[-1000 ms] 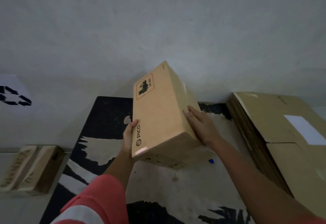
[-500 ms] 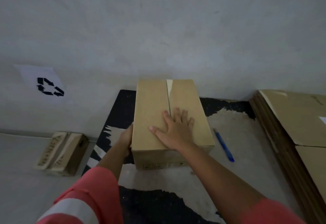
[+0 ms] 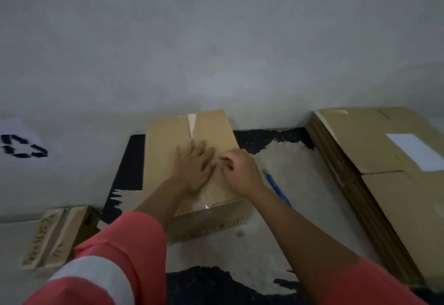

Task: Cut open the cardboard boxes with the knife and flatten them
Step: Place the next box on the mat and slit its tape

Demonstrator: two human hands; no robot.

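While still sealed, box [image 3: 189, 160] near mat's [image 3: 283, 160] far edge, pressed under flat, spread left hand [image 3: 192, 167]; right hand [image 3: 240, 172] curled, empty; knife [image 3: 276, 187] unused just beside; flattened stack [image 3: 374, 160] at right.

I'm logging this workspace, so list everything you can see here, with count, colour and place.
cardboard box: one, brown, taped shut, centre of the mat
mat: one, black and pale, on the floor under the box
knife: one, blue, on the mat right of the box
flattened cardboard stack: one pile, brown, far right
small box: one, tan, written on, floor at left
recycling sign: one, black on white, on the wall at left
left hand: flat on the box top
right hand: fingers curled on the box top
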